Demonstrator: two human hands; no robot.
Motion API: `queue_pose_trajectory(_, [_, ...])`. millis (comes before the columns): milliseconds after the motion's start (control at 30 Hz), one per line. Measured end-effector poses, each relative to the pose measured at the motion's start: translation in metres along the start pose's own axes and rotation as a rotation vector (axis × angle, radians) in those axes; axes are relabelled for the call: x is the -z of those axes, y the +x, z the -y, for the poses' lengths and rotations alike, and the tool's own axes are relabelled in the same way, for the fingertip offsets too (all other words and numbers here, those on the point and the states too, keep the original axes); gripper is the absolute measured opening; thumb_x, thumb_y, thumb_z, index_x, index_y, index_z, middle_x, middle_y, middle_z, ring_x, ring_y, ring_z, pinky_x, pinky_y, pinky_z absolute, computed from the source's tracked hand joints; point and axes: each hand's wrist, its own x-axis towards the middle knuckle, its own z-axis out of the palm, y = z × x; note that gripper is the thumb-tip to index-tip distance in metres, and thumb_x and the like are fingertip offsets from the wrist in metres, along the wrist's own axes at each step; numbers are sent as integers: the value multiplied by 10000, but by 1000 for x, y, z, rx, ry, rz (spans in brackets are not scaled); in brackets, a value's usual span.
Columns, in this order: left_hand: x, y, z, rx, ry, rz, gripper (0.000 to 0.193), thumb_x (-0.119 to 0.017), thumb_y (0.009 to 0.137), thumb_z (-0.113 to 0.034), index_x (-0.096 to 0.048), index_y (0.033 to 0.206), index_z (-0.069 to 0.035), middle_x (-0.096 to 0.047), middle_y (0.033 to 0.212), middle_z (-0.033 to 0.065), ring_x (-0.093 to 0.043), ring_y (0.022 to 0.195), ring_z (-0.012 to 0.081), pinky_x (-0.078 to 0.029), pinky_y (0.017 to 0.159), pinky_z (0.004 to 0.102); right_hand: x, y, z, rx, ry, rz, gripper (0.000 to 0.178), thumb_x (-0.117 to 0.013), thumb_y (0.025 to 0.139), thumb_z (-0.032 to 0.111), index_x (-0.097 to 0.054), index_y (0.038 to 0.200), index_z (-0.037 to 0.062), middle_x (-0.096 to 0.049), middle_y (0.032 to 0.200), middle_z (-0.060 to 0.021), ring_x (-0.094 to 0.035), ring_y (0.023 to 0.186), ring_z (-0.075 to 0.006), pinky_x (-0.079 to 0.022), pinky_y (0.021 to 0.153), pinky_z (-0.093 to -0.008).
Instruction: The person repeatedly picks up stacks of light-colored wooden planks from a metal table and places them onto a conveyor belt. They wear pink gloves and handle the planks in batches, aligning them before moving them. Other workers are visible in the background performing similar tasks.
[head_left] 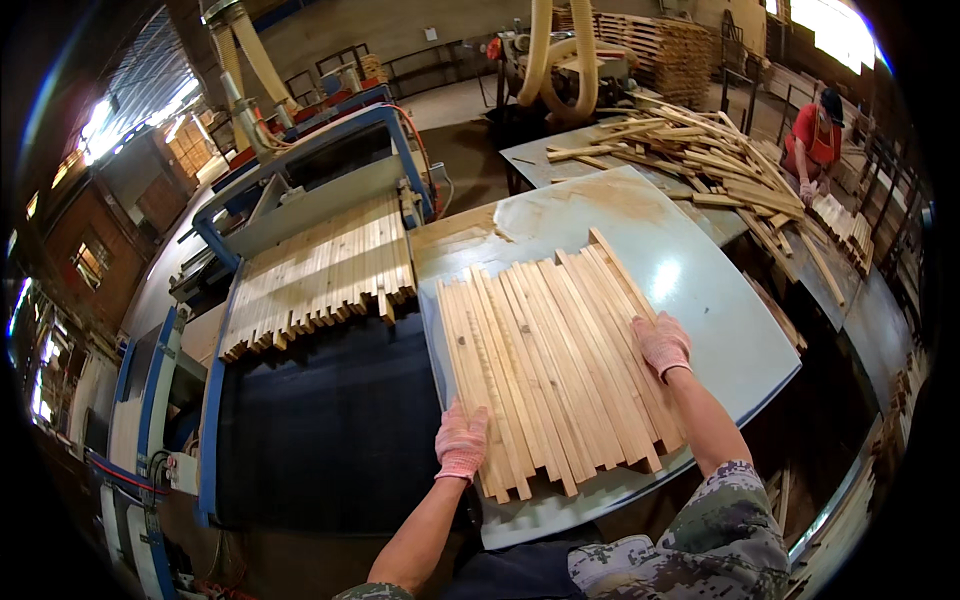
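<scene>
Both gloved hands, left and right, lie flat against a row of pale wooden slats between them on the grey counter; dark conveyor belt lies left, open counter beyond.

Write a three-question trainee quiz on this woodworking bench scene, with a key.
1. True or false: both gloved hands, left hand and right hand, rest on the row of wooden slats.
2. What do those slats lie on? A) grey table B) black conveyor belt C) the floor
3. What colour top does the co-worker at the far slat pile wear?

Key: 1 true; 2 A; 3 red.
</scene>
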Motion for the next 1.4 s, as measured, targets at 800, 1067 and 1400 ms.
queue_pose_trajectory(800, [-2, -5, 0, -60, -101, -57, 676, -620, 1020, -456, -508, 1549, -50, -663, 1305, 281, -638, 1192, 461, -507, 1031, 519, -13, 13, -15, 58, -46, -4, 819, -527, 1029, 620, -515, 1527, -30, -572, 1523, -241, -553, 1409, -388, -431, 1194, -456])
queue_pose_trajectory(1067, [11, -8, -16, 19, -84, -23, 711, -629, 1002, -491, -510, 1539, -41, -666, 1317, 273, -655, 1187, 453, -520, 1023, 517, -1, 2, 3, 38, -1, -1, 678, -559, 1018, 566, -645, 1308, -41, -650, 1394, -276, -614, 1312, -441, -483, 1113, -498])
queue_pose_trajectory(1400, [8, -8, -9, 78, -53, -31, 832, -663, 960, -556, -448, 1599, -70, -628, 1371, 259, -665, 1197, 436, -540, 1026, 510, -18, 35, -27, 131, 65, 61, 732, -558, 1000, 639, -693, 1297, -17, -684, 1341, -301, -627, 1298, -459, -491, 1080, -503])
